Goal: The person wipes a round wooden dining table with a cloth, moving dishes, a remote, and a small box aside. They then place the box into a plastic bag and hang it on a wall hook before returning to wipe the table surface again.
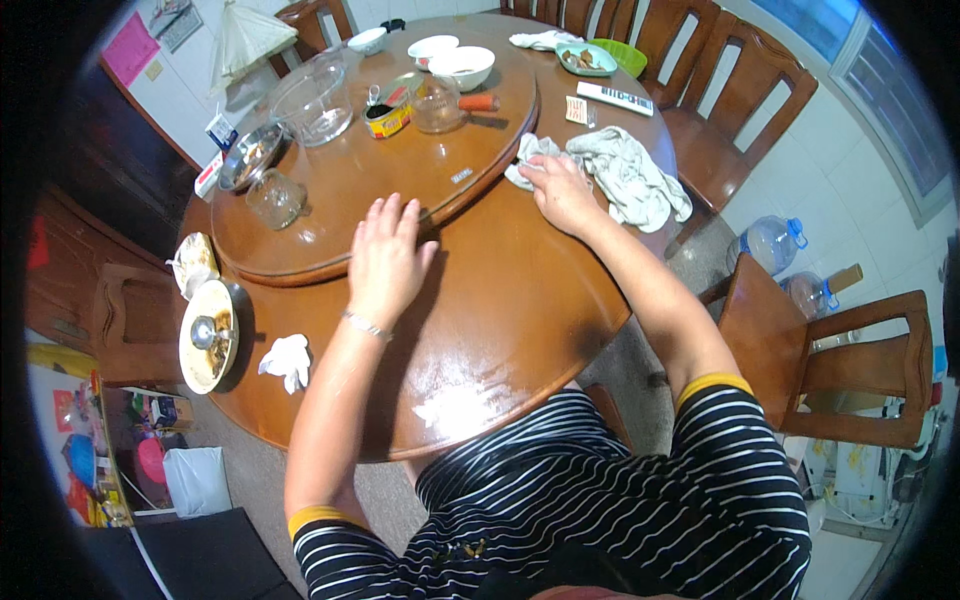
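Observation:
My left hand (388, 259) lies flat, fingers stretched out, over the near edge of a round wooden turntable (390, 180). It holds nothing, and a bracelet circles its wrist. Farther right, my right hand (562, 193) is on a crumpled white cloth (526, 171), against the turntable's right rim. The fingers bend over the cloth, and the palm hides part of it. A larger bunched whitish cloth (630, 176) sits just right of that hand. Both hands are above a glossy round wooden table (510, 300).
The turntable bears a glass bowl (315, 97), an opened can (388, 120), a glass pot with a handle (439, 109), a glass jar (276, 199), a metal bowl (251, 156) and white bowls (469, 69). A soiled dish (196, 367) and crumpled tissue (289, 361) are at left. Wooden chairs (765, 345) surround the table.

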Demonstrator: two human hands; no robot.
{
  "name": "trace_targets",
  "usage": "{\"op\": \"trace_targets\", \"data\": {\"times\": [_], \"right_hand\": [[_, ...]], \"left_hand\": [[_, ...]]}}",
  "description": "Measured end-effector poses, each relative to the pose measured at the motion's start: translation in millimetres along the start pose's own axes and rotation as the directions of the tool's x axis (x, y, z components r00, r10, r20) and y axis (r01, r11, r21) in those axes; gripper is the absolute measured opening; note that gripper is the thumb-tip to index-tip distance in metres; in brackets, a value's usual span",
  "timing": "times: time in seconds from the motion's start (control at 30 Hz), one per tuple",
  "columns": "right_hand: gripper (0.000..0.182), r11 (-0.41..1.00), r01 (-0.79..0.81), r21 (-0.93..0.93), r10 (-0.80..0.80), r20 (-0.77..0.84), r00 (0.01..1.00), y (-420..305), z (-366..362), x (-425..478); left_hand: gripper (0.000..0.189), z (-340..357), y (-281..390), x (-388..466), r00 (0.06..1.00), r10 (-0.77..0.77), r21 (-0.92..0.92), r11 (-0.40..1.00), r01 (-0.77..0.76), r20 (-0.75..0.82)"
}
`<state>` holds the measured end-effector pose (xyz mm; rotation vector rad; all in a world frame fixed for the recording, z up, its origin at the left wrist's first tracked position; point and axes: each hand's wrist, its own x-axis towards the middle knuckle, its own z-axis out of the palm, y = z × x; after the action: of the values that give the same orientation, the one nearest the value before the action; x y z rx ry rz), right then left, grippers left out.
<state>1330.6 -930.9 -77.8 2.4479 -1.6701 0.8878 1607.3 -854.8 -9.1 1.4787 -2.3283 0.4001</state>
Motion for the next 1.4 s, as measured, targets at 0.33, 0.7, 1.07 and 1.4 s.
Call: {"op": "trace_targets", "data": {"times": [0.33, 0.7, 1.07, 1.4], "right_hand": [[0.034, 0.996, 0.022, 0.081, -0.019, -0.038, 0.999, 1.8, 0.8, -3.1], [0.036, 0.999, 0.017, 0.049, -0.016, -0.023, 1.0, -1.8, -3.2, -3.1], [0.024, 0.872, -0.033, 0.489, 0.163, -0.226, 0.961, -43.1, -24.2, 16.1], [0.032, 0.959, 0.262, 0.11, -0.253, -0.093, 0.963, -76.9, 0.8, 35.5]], "left_hand": [[0.064, 40.5, 4.6, 12.6, 0.991, -0.103, 0.004, 0.995, 0.103, 0.09], [0.071, 10.3, -37.5, -27.9, 0.984, -0.097, 0.03, 0.995, 0.093, 0.152], [0.069, 17.6, -41.4, -59.5, 0.902, -0.427, 0.003, 0.904, 0.427, 0.068], [0.066, 9.7, -61.6, -70.3, 0.889, -0.458, -0.069, 0.887, 0.457, 0.013]]}}
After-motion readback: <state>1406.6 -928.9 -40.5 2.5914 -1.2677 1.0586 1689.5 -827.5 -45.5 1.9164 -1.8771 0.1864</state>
